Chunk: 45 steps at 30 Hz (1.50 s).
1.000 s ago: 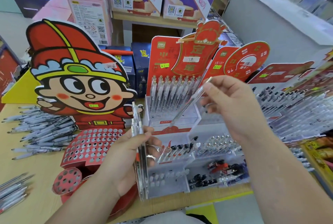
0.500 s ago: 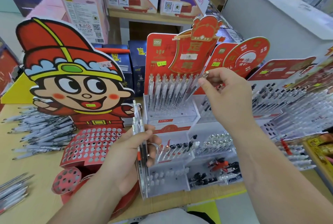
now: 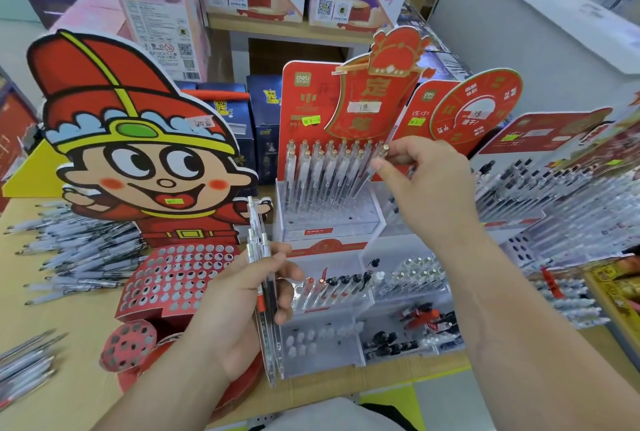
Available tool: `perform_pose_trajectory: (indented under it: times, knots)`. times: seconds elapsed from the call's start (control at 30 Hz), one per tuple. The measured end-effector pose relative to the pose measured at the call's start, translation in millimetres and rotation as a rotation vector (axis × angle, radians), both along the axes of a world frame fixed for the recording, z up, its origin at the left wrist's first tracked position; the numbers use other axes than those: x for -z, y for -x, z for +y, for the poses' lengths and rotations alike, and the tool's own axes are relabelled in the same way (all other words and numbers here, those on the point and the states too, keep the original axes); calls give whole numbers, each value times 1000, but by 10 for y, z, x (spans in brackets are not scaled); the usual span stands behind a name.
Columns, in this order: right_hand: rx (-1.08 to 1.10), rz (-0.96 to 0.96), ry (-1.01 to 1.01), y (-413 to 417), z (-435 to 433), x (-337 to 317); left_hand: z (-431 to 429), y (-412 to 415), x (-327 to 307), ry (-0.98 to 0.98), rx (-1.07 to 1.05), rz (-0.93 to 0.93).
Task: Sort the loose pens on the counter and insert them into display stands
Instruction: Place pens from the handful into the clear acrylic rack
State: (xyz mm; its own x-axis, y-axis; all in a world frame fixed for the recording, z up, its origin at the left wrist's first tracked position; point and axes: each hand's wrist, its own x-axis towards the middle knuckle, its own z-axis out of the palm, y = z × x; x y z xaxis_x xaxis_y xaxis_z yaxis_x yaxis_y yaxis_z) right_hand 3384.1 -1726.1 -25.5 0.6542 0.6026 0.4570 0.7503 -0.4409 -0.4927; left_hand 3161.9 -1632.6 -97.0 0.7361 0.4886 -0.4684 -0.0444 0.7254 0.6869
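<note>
The right hand's (image 3: 426, 188) fingers (image 3: 398, 153), pinching the pen (image 3: 363, 181) at its top, have lowered it into the right end of the stand (image 3: 329, 219) by the worktop's (image 3: 69, 326) back edge, nearly seated; the left hand (image 3: 239, 309) grips spare pens (image 3: 258, 250).

l hand (image 3: 239, 302) + forearm: bare, nails short | r hand (image 3: 429, 188) + forearm: bare to frame edge | pale fabric (image 3: 332, 415) w/ dark part, bottom centre, garment type cannot tell

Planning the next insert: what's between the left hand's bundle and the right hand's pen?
Head view: between the bundle and the pinched pen stands the clear stand, with its row of gold-tipped pens and empty holes in front.
</note>
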Motion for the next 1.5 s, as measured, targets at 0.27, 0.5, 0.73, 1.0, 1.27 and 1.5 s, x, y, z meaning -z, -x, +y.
perform_pose_trajectory:
  times: [0.27, 0.5, 0.73, 1.0, 1.27, 1.5]
  knots:
    - [103, -77, 155, 11, 179, 29, 20, -35, 49, -143, 63, -37]
    - [178, -191, 216, 32, 209, 62, 6, -12, 22, -116, 86, -41]
    - [165, -221, 179, 83, 80, 34, -36, 17, -77, -13, 154, -89]
    - [-242, 332, 158, 726, -78, -51, -78, -11, -188, -152, 254, -154]
    - [-354, 1037, -18, 766, -62, 35, -104, -39, -208, -165, 395, -189]
    - [-320, 1058, -64, 671, -101, 54, -132, -45, -239, -155, 436, -178]
